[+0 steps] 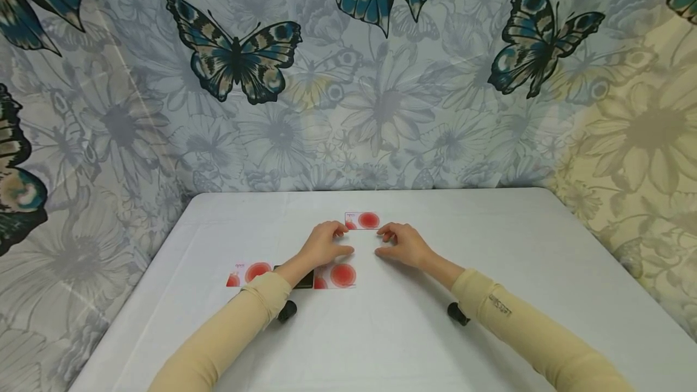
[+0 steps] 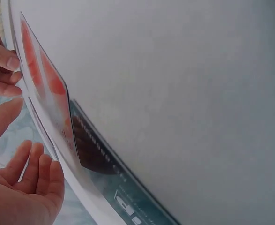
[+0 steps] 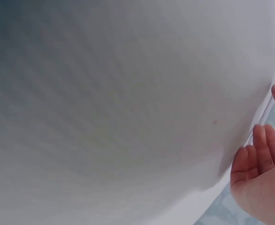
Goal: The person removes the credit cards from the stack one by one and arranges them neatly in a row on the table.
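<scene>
My left hand [image 1: 327, 244] reaches over the table, near the lower left corner of a white card with a red disc [image 1: 368, 220]. Facing it is my right hand [image 1: 404, 245], near the card's lower right corner. A gap shows between thumb and fingers on each hand, and neither grips anything. Whether fingertips touch the far card cannot be told. Below the left hand lies a similar red-and-white card [image 1: 343, 275], beside a dark card-like piece [image 1: 306, 281] partly hidden by the left wrist. Another red-and-white card [image 1: 257, 271] lies to their left.
A white cloth covers the table [image 1: 523, 241], whose back edge meets a butterfly-print backdrop [image 1: 381, 107]. Black wrist-worn devices [image 1: 287, 311] stick out beneath both forearms. In the left wrist view, the dark piece [image 2: 128, 199] has pale lettering and adjoins a card [image 2: 57, 84].
</scene>
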Demonstrator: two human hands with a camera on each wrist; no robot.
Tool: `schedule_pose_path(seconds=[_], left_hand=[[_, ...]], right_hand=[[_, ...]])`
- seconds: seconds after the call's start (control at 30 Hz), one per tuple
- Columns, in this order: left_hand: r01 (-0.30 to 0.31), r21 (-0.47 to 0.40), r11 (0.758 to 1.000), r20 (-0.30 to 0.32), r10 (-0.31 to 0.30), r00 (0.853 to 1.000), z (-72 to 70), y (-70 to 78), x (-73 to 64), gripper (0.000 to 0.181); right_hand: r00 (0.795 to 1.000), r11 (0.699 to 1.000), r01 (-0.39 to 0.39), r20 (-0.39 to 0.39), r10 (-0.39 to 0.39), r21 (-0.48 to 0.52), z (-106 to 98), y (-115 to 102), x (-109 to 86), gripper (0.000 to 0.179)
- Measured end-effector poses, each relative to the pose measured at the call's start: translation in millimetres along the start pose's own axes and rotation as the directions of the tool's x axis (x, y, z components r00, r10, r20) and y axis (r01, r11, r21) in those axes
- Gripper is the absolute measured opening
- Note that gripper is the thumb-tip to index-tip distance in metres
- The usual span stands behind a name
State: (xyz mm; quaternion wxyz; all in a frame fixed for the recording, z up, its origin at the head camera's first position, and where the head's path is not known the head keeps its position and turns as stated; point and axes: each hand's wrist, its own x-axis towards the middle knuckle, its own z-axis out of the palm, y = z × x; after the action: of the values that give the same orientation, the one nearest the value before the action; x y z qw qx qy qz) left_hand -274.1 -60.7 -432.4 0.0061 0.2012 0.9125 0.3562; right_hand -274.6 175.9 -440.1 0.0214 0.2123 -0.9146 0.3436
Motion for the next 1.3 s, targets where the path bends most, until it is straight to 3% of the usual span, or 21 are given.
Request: schedule_pose_path(seconds=[0.4,0.9,1.3], left_hand=[[0.049,0.042,0.998,-0.02,-0.049,0.999,1.7,-6.4,23.4,0.038],[0.138,0.106,0.985,-0.031,-0.136,0.99,4.4,-14.1,45.0,0.045],[0.121,0.15,0.981,-0.044,-0.115,0.992,3.2,-16.4,52.2,0.051]], right_hand=[[0.999,0.999,-0.023,-0.037,0.022,-0.046,-4,11,18.2,0.04],[0.993,0.991,-0.119,-0.026,0.118,-0.067,-7,16,36.4,0.046],[0.996,0.986,-0.088,-0.001,0.089,-0.142,-7,20,48.2,0.048]])
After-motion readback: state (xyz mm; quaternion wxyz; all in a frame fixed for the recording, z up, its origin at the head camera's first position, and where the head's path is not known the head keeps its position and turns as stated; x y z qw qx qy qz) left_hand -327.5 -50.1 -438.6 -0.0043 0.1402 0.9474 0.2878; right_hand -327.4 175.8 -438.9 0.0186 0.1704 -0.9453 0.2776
